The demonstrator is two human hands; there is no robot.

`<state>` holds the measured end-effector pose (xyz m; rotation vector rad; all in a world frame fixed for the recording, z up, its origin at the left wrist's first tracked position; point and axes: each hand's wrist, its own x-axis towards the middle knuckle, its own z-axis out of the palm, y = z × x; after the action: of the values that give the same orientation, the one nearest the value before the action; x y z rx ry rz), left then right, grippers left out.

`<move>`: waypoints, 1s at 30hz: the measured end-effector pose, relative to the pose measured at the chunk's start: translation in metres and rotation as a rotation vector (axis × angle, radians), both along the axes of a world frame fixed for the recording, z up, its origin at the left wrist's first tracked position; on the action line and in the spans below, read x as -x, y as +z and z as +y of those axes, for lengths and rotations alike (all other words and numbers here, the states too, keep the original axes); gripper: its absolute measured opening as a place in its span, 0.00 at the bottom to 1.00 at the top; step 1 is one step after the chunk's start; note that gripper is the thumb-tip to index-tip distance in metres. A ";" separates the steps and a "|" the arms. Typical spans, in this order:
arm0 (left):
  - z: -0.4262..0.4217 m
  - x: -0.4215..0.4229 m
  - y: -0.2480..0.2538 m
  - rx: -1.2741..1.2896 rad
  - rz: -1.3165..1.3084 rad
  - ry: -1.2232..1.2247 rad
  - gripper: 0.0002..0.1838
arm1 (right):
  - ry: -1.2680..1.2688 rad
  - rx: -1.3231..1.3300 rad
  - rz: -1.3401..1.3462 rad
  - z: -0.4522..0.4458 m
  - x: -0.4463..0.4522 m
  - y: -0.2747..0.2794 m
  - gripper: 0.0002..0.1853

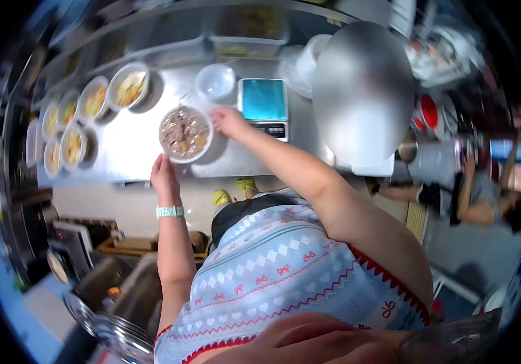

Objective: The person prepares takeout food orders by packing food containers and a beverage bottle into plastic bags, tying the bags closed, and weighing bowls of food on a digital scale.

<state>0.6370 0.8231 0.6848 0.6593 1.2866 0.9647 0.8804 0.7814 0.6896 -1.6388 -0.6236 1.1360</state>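
A round white bowl of sliced meat (pixel 183 137) is at the front of the steel counter (pixel 121 141), between my two hands. My left hand (pixel 164 176), with a pale patterned band on the wrist, has its fingertips together at the bowl's lower left rim. On the upper right rim, the fingers of my right hand (pixel 228 122) are curled in a pinch. Just behind that hand sits an empty clear round bowl (pixel 215 82). A digital scale (pixel 264 100) with a blue-looking top is right of it.
Several bowls of yellowish food (pixel 129 88) line the counter's left part. Clear food tubs (pixel 250 42) sit along the back. A large blurred oval patch (pixel 363 91) hides the right part. Another person (pixel 482 197) is at the far right. Metal lids (pixel 121 333) lie lower left.
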 end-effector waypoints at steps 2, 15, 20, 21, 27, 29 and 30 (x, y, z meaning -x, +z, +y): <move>-0.012 -0.027 0.011 -0.059 -0.126 -0.079 0.11 | -0.076 -0.073 -0.069 -0.038 -0.027 0.010 0.11; -0.109 -0.069 0.069 0.068 -0.317 -0.649 0.09 | -0.273 -0.285 0.121 -0.231 -0.103 0.080 0.10; -0.160 -0.262 0.168 -0.393 -0.149 -1.344 0.40 | -0.536 -0.093 -0.924 -0.383 -0.173 0.061 0.16; -0.174 -0.295 0.179 -0.389 -0.174 -1.444 0.38 | -0.548 0.027 -1.030 -0.413 -0.184 0.054 0.16; -0.280 -0.467 0.294 -1.616 -0.477 -1.405 0.19 | -0.729 0.262 -0.372 -0.542 -0.243 0.028 0.17; -0.301 -0.515 0.333 -1.877 -0.710 -1.230 0.18 | -0.799 0.253 -0.650 -0.567 -0.267 0.012 0.16; -0.301 -0.536 0.350 -2.079 -0.735 -1.187 0.20 | -0.873 0.233 -0.917 -0.578 -0.278 0.006 0.15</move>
<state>1.1733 0.5226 1.0348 1.9325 -1.2272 0.9675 1.1583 0.2032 0.6960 -2.2752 -0.2371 -0.2275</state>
